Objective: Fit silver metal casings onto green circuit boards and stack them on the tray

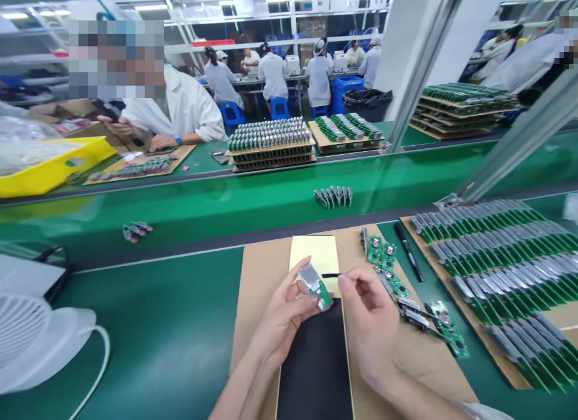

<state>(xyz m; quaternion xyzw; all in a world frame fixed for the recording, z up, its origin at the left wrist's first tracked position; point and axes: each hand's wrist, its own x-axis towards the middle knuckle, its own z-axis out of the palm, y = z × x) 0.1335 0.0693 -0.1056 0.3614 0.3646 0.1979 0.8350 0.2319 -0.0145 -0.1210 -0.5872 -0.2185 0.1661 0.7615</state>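
Over the sheet (315, 257), the left hand (282, 314) pinched a board (316, 285); the right hand (368, 314) nipped a black strip (331, 276); misaligned, that strip might stick crooked, I judged.

One black pen (409, 251) lies beside one brown cardboard sheet (262, 287); on the sheet, one yellow backing sheet (316, 254); left of it, one white fan (31, 341), one yellow tray (54, 167).
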